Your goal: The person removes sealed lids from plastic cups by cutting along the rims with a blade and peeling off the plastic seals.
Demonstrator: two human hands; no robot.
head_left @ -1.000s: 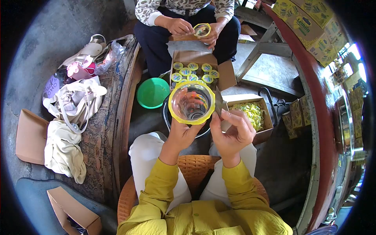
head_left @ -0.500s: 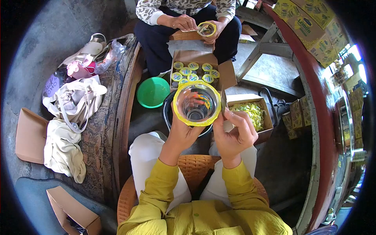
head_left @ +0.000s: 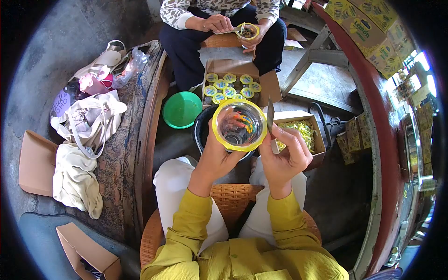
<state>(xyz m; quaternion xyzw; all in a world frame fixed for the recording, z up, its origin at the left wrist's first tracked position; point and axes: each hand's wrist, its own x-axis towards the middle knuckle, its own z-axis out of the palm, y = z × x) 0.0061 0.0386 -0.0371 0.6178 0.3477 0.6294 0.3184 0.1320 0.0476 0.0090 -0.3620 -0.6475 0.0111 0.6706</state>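
Observation:
A clear plastic cup (head_left: 239,125) with a yellow rim faces me, its bottom visible through the opening. My left hand (head_left: 212,161) is wrapped round its lower left side. Between the thumb and fingers of my right hand (head_left: 285,156) is a flat grey blade (head_left: 270,116), upright beside the cup's right rim. Behind the cup, an open cardboard box (head_left: 268,89) holds several cups with yellow-edged lids. To the right, another box (head_left: 318,151) is filled with yellow strips (head_left: 298,133). A dark bucket (head_left: 199,133) shows partly below the cup.
Opposite me a seated person (head_left: 221,23) holds a yellow-rimmed cup (head_left: 248,31) and a thin tool. A green basin (head_left: 182,110) stands at the left, near a bench (head_left: 123,172) with bags (head_left: 91,116). Lemon-printed cartons (head_left: 366,30) are stacked at the upper right.
The cup in my left hand has moved slightly right and down. My right hand has shifted right, and its blade now stands more upright. The other person's cup has moved a little right.

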